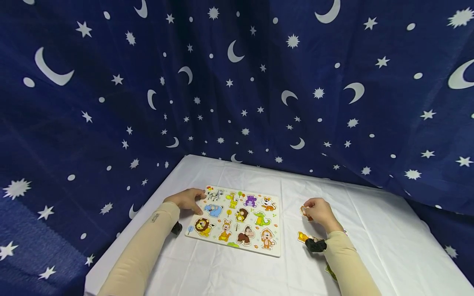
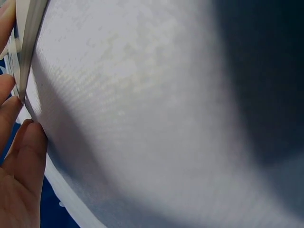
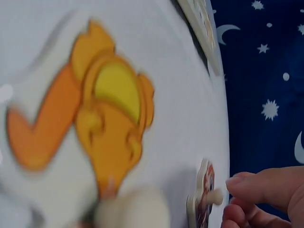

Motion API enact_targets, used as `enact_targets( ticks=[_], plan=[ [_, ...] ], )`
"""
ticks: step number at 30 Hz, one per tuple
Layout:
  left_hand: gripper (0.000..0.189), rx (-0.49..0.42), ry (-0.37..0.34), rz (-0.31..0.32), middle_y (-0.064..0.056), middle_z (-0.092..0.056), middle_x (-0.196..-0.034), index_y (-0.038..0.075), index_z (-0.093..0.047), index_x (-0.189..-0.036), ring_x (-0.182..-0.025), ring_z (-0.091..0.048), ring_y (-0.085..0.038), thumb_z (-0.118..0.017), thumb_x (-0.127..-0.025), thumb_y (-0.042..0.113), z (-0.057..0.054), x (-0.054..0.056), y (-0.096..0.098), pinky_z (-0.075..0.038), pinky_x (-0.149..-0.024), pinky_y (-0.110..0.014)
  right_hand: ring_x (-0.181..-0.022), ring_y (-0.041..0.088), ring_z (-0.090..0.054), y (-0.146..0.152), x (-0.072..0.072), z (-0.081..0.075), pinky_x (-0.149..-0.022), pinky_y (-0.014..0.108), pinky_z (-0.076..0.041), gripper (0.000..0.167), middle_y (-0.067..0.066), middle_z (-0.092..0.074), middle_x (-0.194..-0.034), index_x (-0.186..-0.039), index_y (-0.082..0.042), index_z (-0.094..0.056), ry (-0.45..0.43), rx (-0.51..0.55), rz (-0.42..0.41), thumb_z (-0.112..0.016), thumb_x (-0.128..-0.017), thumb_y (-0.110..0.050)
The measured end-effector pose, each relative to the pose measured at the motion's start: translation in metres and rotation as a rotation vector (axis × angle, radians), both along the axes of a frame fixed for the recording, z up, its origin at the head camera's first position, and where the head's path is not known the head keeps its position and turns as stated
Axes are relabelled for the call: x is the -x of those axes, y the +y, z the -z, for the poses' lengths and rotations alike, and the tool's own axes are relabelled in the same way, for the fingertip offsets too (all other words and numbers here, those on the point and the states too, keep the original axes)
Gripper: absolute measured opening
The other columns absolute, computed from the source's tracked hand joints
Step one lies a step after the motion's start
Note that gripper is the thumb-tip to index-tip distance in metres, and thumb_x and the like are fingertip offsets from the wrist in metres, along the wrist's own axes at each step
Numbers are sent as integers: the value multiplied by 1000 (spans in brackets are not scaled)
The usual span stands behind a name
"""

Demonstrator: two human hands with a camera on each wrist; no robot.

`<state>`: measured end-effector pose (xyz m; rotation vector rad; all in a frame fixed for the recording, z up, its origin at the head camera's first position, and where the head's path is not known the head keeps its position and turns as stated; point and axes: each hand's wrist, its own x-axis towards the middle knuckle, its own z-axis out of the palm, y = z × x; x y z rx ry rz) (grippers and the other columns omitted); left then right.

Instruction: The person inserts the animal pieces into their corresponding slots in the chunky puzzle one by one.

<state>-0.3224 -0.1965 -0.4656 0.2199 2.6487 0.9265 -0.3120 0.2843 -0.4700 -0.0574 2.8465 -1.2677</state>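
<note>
An animal puzzle board (image 1: 229, 242) lies on the white cloth. My left hand (image 1: 188, 200) is at its left edge, thumb and fingers spread along the side; the left wrist view shows those fingers (image 2: 33, 147) right against the edge. To the right of the board, my right hand (image 1: 319, 211) is over a small orange-and-white puzzle piece (image 1: 304, 211). In the right wrist view this piece (image 3: 207, 194) has a pale knob (image 3: 216, 196), and the thumb and fingertips are just above it. Closer to that camera is an orange animal piece (image 3: 111, 123).
The orange piece (image 1: 303, 236) and another beside it lie near the right wrist's black camera (image 1: 316, 245). A green piece (image 1: 331, 271) is partly under the right sleeve (image 1: 346, 259). A dark blue curtain (image 1: 237, 82) with moons and stars hangs behind the table (image 1: 222, 271).
</note>
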Motion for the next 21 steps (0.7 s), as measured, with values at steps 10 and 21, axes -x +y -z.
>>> enact_targets(
  ticks=[10, 21],
  plan=[
    [62, 21, 6, 1, -16, -44, -156, 4, -65, -121, -147, -37, -36, -91, -65, 6, 4, 3, 2, -25, -125, -48, -62, 13, -61, 15, 7, 9, -55, 26, -55, 18, 9, -68, -76, -95, 13, -67, -56, 41, -121, -59, -79, 11],
    [62, 30, -4, -6, -16, -43, -157, 5, -65, -122, -148, -35, -37, -91, -65, 8, 3, 2, 2, -24, -125, -50, -65, 11, -59, 22, 13, 11, -57, 24, -51, 17, 6, -69, -78, -94, 9, -71, -92, 8, -174, -61, -80, 10]
  ],
)
